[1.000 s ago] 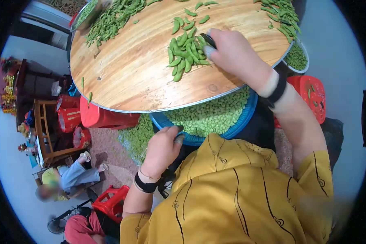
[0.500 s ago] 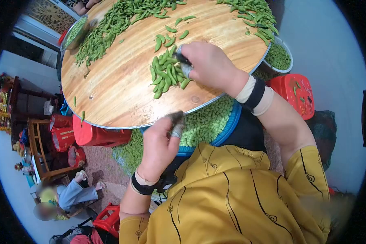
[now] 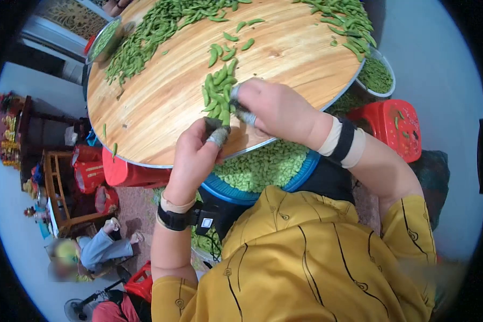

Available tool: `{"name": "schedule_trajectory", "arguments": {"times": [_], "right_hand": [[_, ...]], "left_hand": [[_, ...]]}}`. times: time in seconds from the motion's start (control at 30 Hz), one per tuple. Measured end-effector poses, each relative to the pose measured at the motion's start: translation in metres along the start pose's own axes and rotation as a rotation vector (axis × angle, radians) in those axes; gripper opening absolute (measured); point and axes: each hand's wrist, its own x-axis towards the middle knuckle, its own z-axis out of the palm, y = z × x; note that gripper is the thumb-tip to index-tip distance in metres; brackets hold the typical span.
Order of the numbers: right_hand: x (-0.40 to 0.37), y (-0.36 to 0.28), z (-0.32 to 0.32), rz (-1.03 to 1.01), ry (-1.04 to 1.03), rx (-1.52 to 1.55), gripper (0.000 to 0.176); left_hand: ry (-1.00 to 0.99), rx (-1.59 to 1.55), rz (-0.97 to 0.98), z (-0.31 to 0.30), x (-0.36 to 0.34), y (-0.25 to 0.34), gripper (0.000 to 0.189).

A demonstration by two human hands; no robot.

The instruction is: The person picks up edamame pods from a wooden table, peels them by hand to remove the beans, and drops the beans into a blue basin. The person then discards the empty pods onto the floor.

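My left hand (image 3: pixel 196 147) is over the near edge of the round wooden table (image 3: pixel 172 102). Its thumb and fingers, with grey wraps at the tips, pinch the end of a green soybean pod (image 3: pixel 225 117). Just to the right, my right hand (image 3: pixel 278 111) is closed above the tabletop, fingertips wrapped in grey and something dark beside them. What lies between those fingers is hidden. A small pile of soybean pods (image 3: pixel 218 88) touches both hands' working spot. Below the table edge, a blue basket (image 3: pixel 224 194) on my lap holds shelled green beans (image 3: pixel 260 170).
Larger heaps of pods (image 3: pixel 150 43) lie along the far table edge and at the right (image 3: pixel 349 24). A metal bowl of beans (image 3: pixel 105 40) stands far left. Beside the table are a white bucket (image 3: pixel 389 86) and red stools (image 3: pixel 381 126). A seated person (image 3: pixel 104 247) is at lower left.
My left hand has risen from above the basket to the pile and now pinches a pod. My right hand has come down and nearer to the left. The small pile has shrunk.
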Motion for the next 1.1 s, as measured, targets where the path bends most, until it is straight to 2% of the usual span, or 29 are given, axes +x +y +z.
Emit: {"name": "schedule_trajectory", "arguments": {"times": [0.03,0.07,0.1,0.13,0.17,0.2,0.23,0.33,0.47,0.6,0.67,0.8,0.87,0.9,0.93,1.0,1.07,1.1], "right_hand": [[0.002,-0.002,-0.001,-0.010,0.000,0.016,0.013],[0.004,-0.006,-0.007,0.233,-0.106,0.077,0.018],[0.005,-0.011,-0.011,0.474,-0.217,0.136,0.023],[0.001,-0.013,-0.011,0.460,-0.221,0.150,0.023],[-0.004,-0.015,-0.011,0.464,-0.232,0.304,0.023],[-0.009,-0.021,-0.011,0.470,-0.243,0.456,0.023],[-0.004,-0.037,-0.025,0.541,-0.307,0.503,0.020],[-0.014,-0.053,-0.030,0.580,-0.286,0.651,0.021],[-0.026,-0.054,-0.027,0.566,-0.260,0.740,0.029],[-0.038,-0.054,-0.022,0.536,-0.218,0.766,0.034],[-0.039,-0.058,-0.025,0.649,-0.230,0.900,0.040],[-0.043,-0.061,-0.026,0.671,-0.232,0.899,0.043],[-0.044,-0.062,-0.027,0.710,-0.238,0.961,0.042],[-0.046,-0.061,-0.028,0.710,-0.239,0.962,0.042],[-0.050,-0.058,-0.028,0.717,-0.289,1.003,0.042],[-0.056,-0.055,-0.027,0.721,-0.339,1.046,0.042],[-0.062,-0.057,-0.025,0.777,-0.396,1.049,0.041],[-0.060,-0.061,-0.029,0.892,-0.405,1.209,0.038]], "left_hand": [[0.061,-0.064,-0.012,-0.001,-0.001,-0.004,0.016],[0.081,-0.057,-0.020,-0.001,-0.004,-0.006,0.016],[0.120,-0.193,-0.007,0.001,-0.007,-0.004,0.016],[0.157,-0.331,0.010,0.003,-0.010,-0.002,0.016],[0.115,-0.381,0.002,0.003,-0.015,0.002,0.018],[0.080,-0.420,-0.031,0.005,-0.018,0.005,0.017],[0.074,-0.441,-0.013,0.009,-0.021,0.005,0.015],[0.038,-0.475,-0.008,0.020,-0.026,0.001,0.014],[-0.060,-0.558,-0.040,0.024,-0.030,-0.008,0.016],[-0.044,-0.608,-0.065,0.028,-0.034,-0.010,0.016],[-0.009,-0.412,-0.014,0.028,-0.035,-0.010,0.015],[0.004,-0.398,-0.013,0.031,-0.039,-0.007,0.015],[0.041,-0.247,0.014,0.034,-0.043,-0.005,0.015],[0.063,-0.028,0.115,0.033,-0.043,-0.009,0.016],[0.064,-0.028,0.113,0.034,-0.044,-0.013,0.016],[0.169,0.567,0.612,0.035,-0.047,-0.017,0.018],[0.149,0.621,0.587,0.036,-0.054,-0.017,0.016],[0.013,0.142,0.248,0.036,-0.056,-0.015,0.013]]}}
